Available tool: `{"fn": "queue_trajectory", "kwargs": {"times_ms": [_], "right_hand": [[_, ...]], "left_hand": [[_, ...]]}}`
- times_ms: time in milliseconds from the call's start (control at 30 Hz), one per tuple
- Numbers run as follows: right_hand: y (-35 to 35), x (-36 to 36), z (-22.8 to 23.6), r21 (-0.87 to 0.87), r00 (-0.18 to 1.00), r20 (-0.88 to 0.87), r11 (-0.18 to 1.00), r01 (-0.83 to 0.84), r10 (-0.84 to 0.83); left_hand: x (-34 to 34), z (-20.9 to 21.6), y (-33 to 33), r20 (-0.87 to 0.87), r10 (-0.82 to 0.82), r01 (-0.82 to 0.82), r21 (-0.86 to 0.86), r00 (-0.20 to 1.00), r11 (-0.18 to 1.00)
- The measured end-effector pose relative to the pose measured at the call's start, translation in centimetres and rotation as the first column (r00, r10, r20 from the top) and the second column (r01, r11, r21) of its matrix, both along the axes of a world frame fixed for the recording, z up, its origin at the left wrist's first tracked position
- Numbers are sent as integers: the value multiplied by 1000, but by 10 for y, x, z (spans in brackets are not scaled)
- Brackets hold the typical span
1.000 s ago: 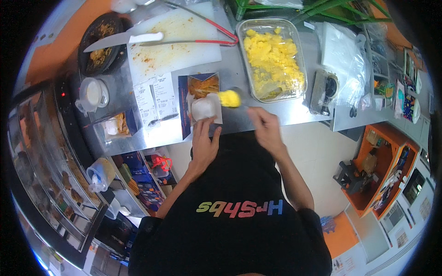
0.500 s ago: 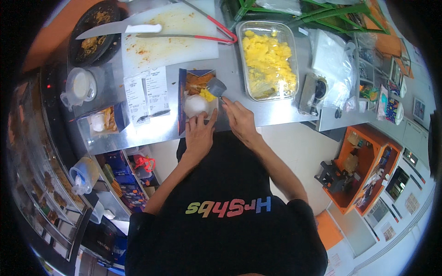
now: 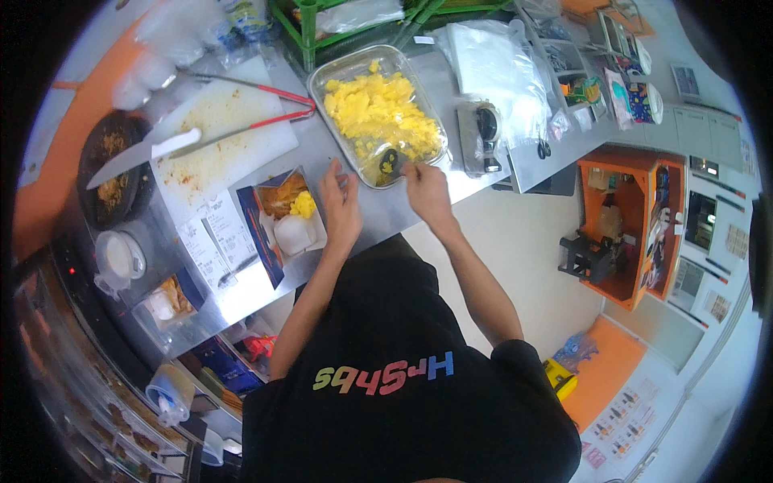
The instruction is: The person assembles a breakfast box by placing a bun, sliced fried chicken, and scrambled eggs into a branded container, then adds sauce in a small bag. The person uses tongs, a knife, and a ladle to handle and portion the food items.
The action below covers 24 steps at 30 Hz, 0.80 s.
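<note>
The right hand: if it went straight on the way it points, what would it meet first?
Most likely the near rim of the tray; if the right hand already clears that, the yellow food inside. Height is hard to judge.

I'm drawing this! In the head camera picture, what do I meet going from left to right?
Black pan, paper slips, food box, tray of yellow food, plastic bags, orange shelf.

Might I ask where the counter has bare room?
Bare counter shows between tongs, food tray and open box, and along the front between left hand and right hand. The left is crowded with cutting board, knife and black bowl.
</note>
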State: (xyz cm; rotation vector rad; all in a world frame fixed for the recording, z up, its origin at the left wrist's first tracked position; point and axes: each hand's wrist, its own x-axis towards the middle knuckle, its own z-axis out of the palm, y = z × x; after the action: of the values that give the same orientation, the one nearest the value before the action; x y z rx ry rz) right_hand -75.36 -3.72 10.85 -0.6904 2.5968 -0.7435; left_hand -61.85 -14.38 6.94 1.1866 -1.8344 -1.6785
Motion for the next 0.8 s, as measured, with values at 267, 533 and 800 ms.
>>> {"fn": "queue_trajectory", "kwargs": {"times_ms": [267, 533, 800], "right_hand": [[17, 11, -20, 53, 894, -392, 975, -214, 217], [4, -15, -21, 6, 767, 633, 992, 128, -102], [11, 0, -47, -47, 967, 245, 995, 90, -76]], "left_hand": [[-50, -37, -27, 16, -36, 36, 5, 999, 999], [-48, -46, -32, 44, -111, 112, -30, 993, 993], [-46, -50, -26, 25, -69, 68, 25, 997, 997]]}}
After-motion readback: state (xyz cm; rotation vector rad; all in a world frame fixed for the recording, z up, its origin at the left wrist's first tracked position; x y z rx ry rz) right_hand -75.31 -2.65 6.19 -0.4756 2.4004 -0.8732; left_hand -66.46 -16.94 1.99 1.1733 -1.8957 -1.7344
